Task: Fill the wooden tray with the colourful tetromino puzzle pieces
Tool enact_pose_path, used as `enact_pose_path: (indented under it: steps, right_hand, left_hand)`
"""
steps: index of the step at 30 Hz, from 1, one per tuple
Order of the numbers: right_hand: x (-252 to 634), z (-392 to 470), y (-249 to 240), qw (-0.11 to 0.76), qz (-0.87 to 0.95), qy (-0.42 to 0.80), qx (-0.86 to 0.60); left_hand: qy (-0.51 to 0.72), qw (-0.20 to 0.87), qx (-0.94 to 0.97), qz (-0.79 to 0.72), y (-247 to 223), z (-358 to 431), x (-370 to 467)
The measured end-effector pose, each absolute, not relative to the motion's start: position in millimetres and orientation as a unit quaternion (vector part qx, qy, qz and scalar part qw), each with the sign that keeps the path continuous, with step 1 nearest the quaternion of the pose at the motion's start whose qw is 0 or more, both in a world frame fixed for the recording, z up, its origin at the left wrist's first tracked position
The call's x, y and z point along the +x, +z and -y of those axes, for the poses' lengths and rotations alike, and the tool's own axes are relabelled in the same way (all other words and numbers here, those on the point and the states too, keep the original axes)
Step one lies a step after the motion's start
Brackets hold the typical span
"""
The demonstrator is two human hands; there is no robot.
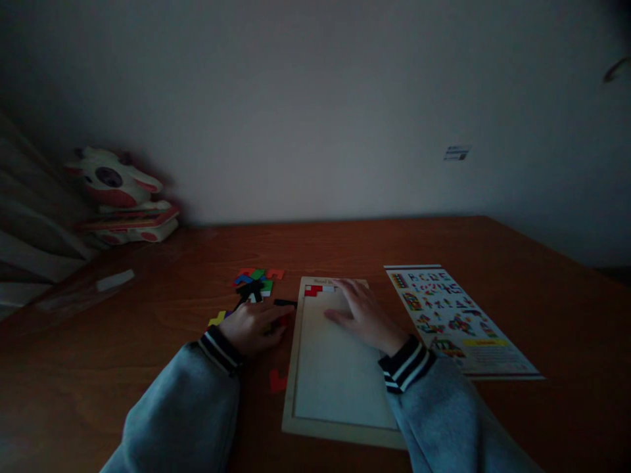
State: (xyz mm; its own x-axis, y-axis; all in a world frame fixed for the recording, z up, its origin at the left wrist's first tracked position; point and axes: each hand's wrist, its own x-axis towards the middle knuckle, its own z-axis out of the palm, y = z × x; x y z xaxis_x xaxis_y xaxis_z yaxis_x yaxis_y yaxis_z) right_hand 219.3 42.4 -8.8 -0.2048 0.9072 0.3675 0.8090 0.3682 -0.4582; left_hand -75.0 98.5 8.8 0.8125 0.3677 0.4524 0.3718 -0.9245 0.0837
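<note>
A pale wooden puzzle board [292,394] with a raised frame lies in the middle of the table. Red pieces [312,290] and a white one sit in its upper left corner. My right hand [362,316] rests over the upper part of the board, thumb and fingers apart, fingertips beside those pieces. Left of the board, my left hand [252,327] is over loose pieces, its fingers stretched out towards a black piece [284,303]; whether they touch it is hard to see. Under that hand, red and yellow pieces [217,319] are partly hidden.
Several coloured pieces [259,276] lie piled beyond my left hand. A red piece [278,381] is near the board's left edge. On the right lies a printed pattern sheet [486,358]. A cow-shaped toy [118,190] stands at the back left, near the wall.
</note>
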Motion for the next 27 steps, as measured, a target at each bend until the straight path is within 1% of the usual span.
enact_pose_path:
  steps: [4, 12, 14, 17, 19, 22, 27]
  right_hand:
    - [219, -42, -10, 0.299, 0.769, 0.078, -0.559]
    - [216, -40, -6, 0.318, 0.769, 0.063, -0.551]
    - [211, -38, 1, 0.332, 0.777, 0.045, -0.533]
    - [203, -33, 10, 0.358, 0.799, 0.037, -0.481]
    - [197, -30, 14, 0.369, 0.816, 0.044, -0.442]
    - [193, -27, 17, 0.376, 0.834, 0.064, -0.399]
    - [191, -23, 18, 0.373, 0.842, 0.103, -0.375]
  left_hand:
    - [-0.260, 0.042, -0.948, 0.180, 8, -98, -73]
    - [-0.307, 0.063, -0.940, 0.138, 13, -90, -57]
    - [-0.343, 0.049, -0.926, 0.152, 16, -83, -50]
    - [-0.392, -0.001, -0.905, 0.162, 20, -72, -40]
    - [-0.398, -0.023, -0.905, 0.146, 21, -67, -36]
    - [-0.405, -0.030, -0.905, 0.126, 21, -61, -31]
    - [-0.413, -0.039, -0.895, 0.165, 17, -59, -29]
